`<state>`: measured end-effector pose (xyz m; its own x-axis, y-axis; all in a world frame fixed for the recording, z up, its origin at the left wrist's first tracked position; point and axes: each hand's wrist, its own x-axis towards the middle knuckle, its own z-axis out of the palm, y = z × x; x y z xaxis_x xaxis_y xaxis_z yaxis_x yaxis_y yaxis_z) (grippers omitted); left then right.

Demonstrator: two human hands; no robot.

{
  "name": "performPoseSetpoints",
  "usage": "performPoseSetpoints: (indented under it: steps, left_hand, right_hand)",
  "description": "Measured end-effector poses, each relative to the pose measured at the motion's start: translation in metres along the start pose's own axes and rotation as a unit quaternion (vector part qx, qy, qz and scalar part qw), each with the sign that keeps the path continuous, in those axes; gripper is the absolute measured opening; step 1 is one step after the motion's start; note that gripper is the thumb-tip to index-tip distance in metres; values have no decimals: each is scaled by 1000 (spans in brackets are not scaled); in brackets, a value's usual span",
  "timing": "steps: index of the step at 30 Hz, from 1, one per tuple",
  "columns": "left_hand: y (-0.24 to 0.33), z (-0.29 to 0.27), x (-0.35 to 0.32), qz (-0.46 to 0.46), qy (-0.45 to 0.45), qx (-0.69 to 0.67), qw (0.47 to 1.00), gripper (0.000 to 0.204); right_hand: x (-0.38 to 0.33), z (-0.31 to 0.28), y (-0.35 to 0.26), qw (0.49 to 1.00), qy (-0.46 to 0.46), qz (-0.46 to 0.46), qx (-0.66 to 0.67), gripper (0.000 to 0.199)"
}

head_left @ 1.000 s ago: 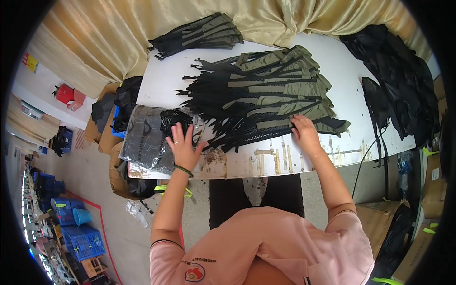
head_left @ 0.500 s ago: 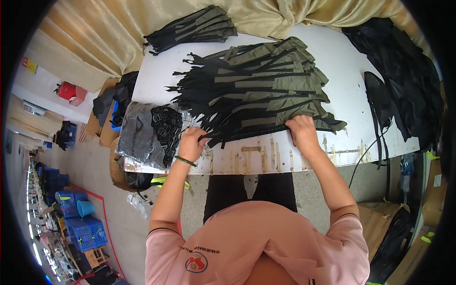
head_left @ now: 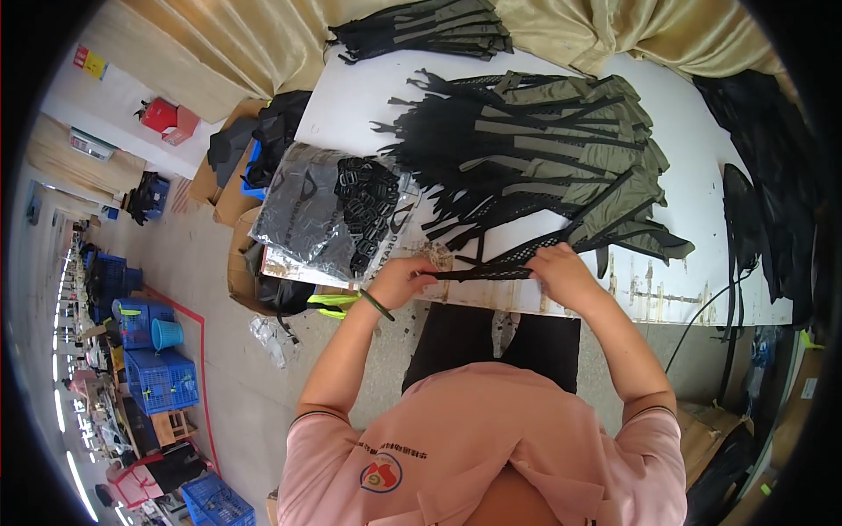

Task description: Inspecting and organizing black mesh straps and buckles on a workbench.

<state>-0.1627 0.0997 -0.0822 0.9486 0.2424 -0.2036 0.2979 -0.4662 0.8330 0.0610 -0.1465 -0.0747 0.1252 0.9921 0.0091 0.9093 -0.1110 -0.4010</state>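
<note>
My left hand [head_left: 405,279] pinches the end of a black strap at the table's near edge. That strap belongs to an olive and black mesh fabric piece [head_left: 605,213], and my right hand [head_left: 563,278] has its fingers closed on the black edge further along. Between my hands the strap runs nearly straight. Behind it lies a fanned stack of similar fabric pieces [head_left: 561,145], olive ends to the right and black strap ends to the left. Beyond my left hand, a pile of black plastic buckles [head_left: 367,210] sits on a clear plastic bag [head_left: 298,210].
The white table [head_left: 351,105] has tape-marked wood along its near edge. Another fabric bundle [head_left: 430,31] lies at the back, by a gold curtain [head_left: 219,44]. Black fabric [head_left: 763,184] with straps and a cord covers the right side. Cardboard boxes [head_left: 241,263] stand left.
Both hands have drawn the nearest fabric piece toward me, off the front of the stack, and its olive part now lies slanted. My view has shifted, so the table appears further right.
</note>
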Motion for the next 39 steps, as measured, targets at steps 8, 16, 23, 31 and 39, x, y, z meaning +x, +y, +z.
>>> performPoseSetpoints:
  steps: [8, 16, 23, 31, 39]
  left_hand:
    - [-32, 4, -11, -90, -3, -124, 988, 11]
    - [-40, 2, -12, -108, 7, -124, 986, 11]
    - [-14, 12, -18, -108, 6, -163, 981, 11]
    - [-41, -62, -25, -10, 300, 58, 952, 22]
    - [-69, -79, -1, -89, 331, 253, 905, 40]
  right_hand:
    - [-11, -7, -35, 988, 6, 126, -89, 14]
    - [-13, -27, -32, 943, -86, 284, -149, 40]
    - [66, 51, -93, 980, 156, -29, 119, 26]
    - [87, 78, -85, 978, 73, 20, 193, 13]
    - [92, 77, -77, 965, 63, 27, 253, 24]
